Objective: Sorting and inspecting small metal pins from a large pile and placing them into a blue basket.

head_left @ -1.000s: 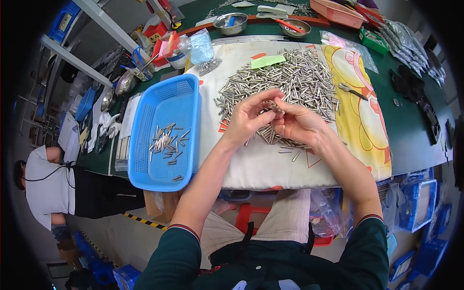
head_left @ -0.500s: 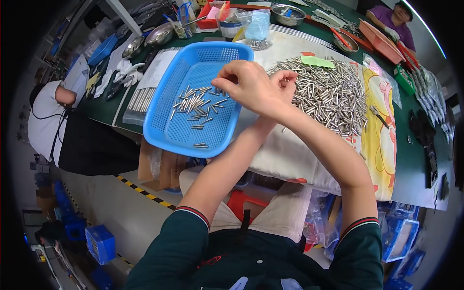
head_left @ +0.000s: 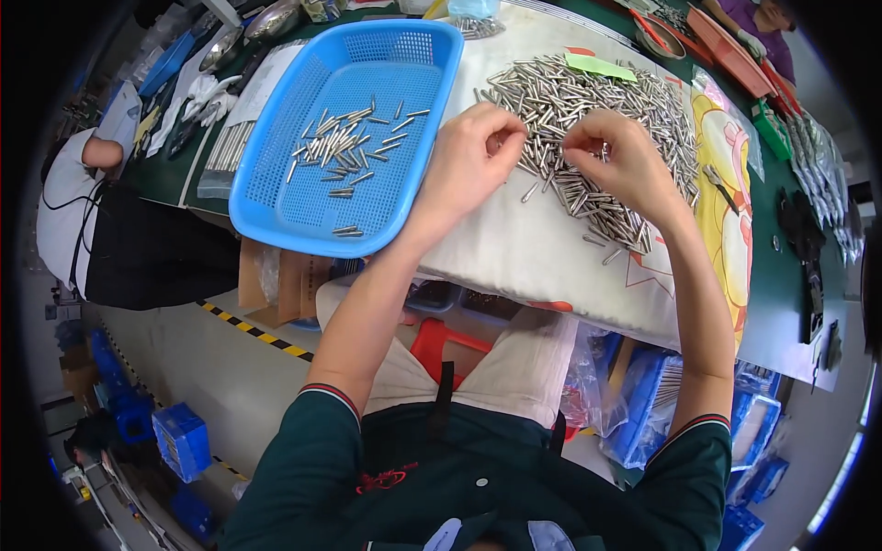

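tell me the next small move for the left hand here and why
Probably carry the left hand over to the blue basket and drop its pin there: its fingers are curled at the edge of the pile of metal pins, and the basket already holds a few loose pins.

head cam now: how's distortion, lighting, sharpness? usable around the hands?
Head view: strong fisheye, the table edge bows and black corners vignette the frame. Even overhead light, soft shadows, mild glints on the metal pins. Left hand, right hand and blue basket are sharp; the rim is softer.
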### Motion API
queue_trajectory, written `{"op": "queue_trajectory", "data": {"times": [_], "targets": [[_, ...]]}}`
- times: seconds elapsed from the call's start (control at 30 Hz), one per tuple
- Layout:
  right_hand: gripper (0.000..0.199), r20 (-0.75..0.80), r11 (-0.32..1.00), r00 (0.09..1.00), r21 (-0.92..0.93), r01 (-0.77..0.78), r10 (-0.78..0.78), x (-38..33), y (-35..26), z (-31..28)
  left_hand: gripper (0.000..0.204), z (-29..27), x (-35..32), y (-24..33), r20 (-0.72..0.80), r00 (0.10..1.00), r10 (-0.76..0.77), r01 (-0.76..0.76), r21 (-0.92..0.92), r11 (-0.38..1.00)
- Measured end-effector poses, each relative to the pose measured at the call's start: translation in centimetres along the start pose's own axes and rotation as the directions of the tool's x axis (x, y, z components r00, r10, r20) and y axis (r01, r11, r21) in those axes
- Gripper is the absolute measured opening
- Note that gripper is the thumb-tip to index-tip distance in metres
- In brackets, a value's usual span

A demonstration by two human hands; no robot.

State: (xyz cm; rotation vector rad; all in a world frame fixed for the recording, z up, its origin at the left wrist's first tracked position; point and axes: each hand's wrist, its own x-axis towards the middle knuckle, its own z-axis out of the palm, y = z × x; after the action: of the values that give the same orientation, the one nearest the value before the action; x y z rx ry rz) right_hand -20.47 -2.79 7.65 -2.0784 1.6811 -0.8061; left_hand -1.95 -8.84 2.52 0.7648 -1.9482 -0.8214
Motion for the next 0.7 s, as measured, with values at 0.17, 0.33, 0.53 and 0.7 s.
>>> {"op": "queue_trajectory", "data": {"times": [0.17,0.33,0.53,0.7], "targets": [[0.011,0.119,0.944,0.957,-0.169,0.283,-0.266,-1.9,0.0,3.1,0.012,0.1,-3.7,0.9,0.053,0.983,0.176,-0.181,0.438,0.881],[0.011,0.055,0.913,0.96,-0.299,0.278,-0.275,-2.7,-0.1,5.6,0.014,0.5,-4.4,0.6,0.115,0.988,0.103,-0.152,0.587,0.796],[0.008,-0.023,0.877,0.956,-0.406,0.258,-0.292,-3.4,-0.4,6.0,0.013,0.6,-3.7,0.5,0.191,0.97,0.152,-0.239,0.622,0.745],[0.01,-0.125,0.926,0.959,-0.317,0.205,-0.255,-3.3,0.1,5.9,0.012,0.8,-3.4,0.2,0.133,0.983,0.123,-0.181,0.654,0.734]]}}
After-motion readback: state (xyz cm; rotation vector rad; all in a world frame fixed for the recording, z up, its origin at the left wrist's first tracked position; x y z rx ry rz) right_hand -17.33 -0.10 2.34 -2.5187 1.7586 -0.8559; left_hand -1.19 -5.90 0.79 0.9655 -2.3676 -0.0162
